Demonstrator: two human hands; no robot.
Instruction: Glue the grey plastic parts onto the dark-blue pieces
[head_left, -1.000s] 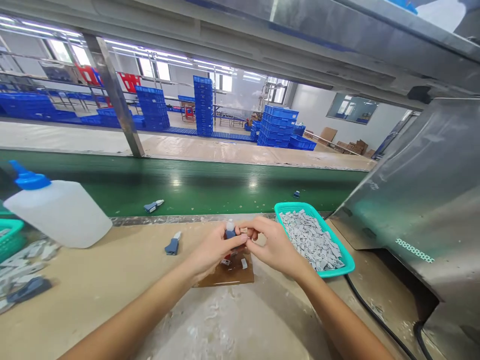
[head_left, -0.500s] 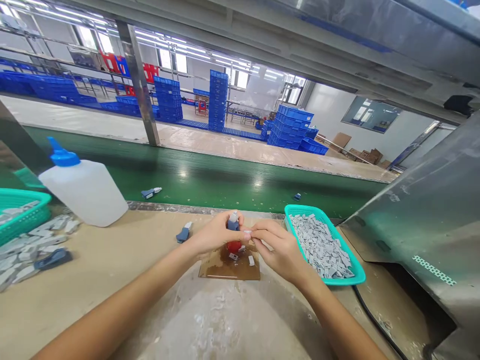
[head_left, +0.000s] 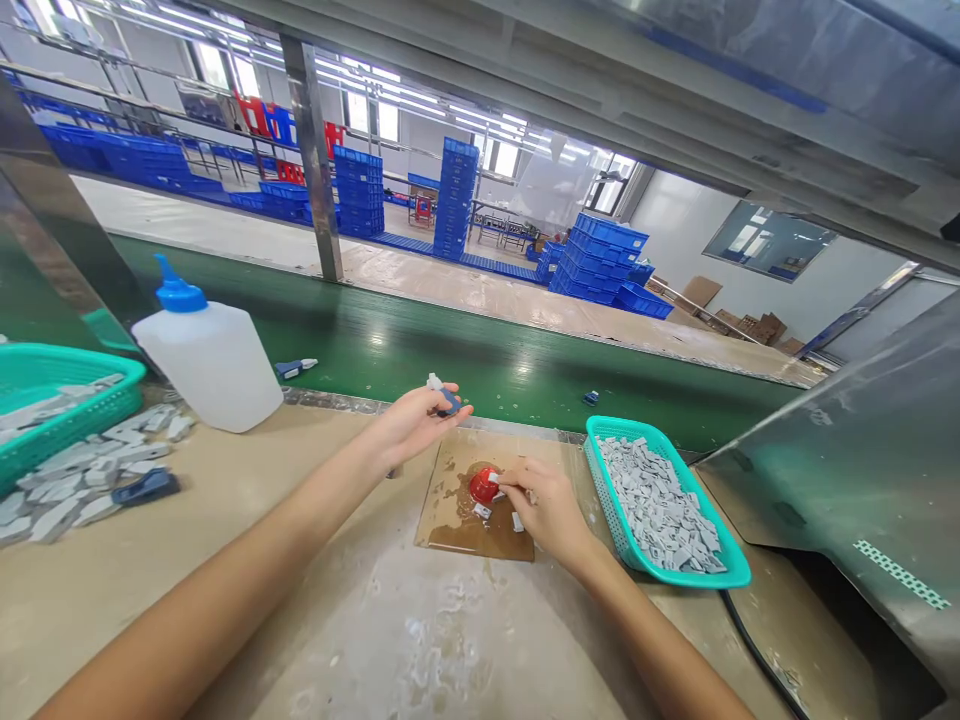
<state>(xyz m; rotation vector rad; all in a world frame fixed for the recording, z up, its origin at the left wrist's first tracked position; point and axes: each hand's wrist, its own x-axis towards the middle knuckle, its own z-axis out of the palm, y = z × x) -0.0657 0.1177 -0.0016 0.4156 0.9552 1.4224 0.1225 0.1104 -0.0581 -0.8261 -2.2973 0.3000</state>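
Note:
My left hand point(head_left: 409, 428) is raised over the far edge of a wet brown board point(head_left: 442, 528), holding a dark blue plastic part point(head_left: 450, 403) with a pale tip. Over the board, my right hand point(head_left: 551, 508) pinches a small white plastic piece point(head_left: 493, 478) against or just above a wet red dome point(head_left: 481, 488); whether they touch I cannot tell. Small white pieces point(head_left: 517, 522) lie on the board near the dome. To the right stands a green basket point(head_left: 637, 568) filled with small grey-white pieces point(head_left: 660, 505).
A white squeeze bottle point(head_left: 214, 365) with a blue nozzle stands at left, beside a heap of long grey parts point(head_left: 82, 470) and another green basket point(head_left: 75, 425). Behind runs a green conveyor belt point(head_left: 360, 345) carrying blue parts point(head_left: 295, 368). A metal panel point(head_left: 862, 450) rises at right.
My hands have moved apart. The left has carried the blue part up and left, away from the dome; the right has lowered the white piece to the red dome. The camera view has shifted slightly.

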